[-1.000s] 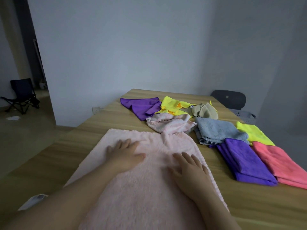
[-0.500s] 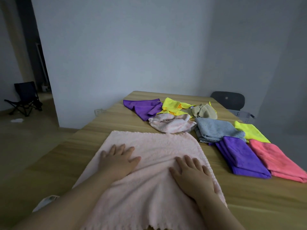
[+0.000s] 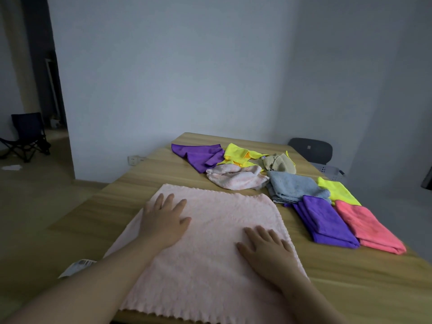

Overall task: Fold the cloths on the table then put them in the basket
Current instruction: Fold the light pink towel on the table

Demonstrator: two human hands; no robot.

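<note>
A large pale pink cloth (image 3: 217, 220) lies spread flat on the wooden table (image 3: 149, 183) in front of me. My left hand (image 3: 163, 220) rests flat on its left part, fingers straight. My right hand (image 3: 266, 251) presses flat on its right part near the edge. Behind lie loose cloths: purple (image 3: 198, 154), yellow (image 3: 238, 155), beige (image 3: 279, 162), crumpled pink (image 3: 236, 177) and grey-blue (image 3: 292, 187). At the right lie folded cloths: purple (image 3: 325, 220), coral (image 3: 367, 226) and yellow-green (image 3: 336, 190). A grey perforated basket (image 3: 329, 170) shows beyond the table's far right edge.
A dark chair back (image 3: 311, 149) stands behind the basket at the table's far right. A white label (image 3: 77, 267) sticks out by the pink cloth's left edge. A folding chair (image 3: 25, 134) stands in the room at far left. A wall socket (image 3: 134, 159) sits low on the wall.
Both hands have slid toward me over the pink cloth, smoothing it. The cloth's near scalloped edge has come into view as my head tilted.
</note>
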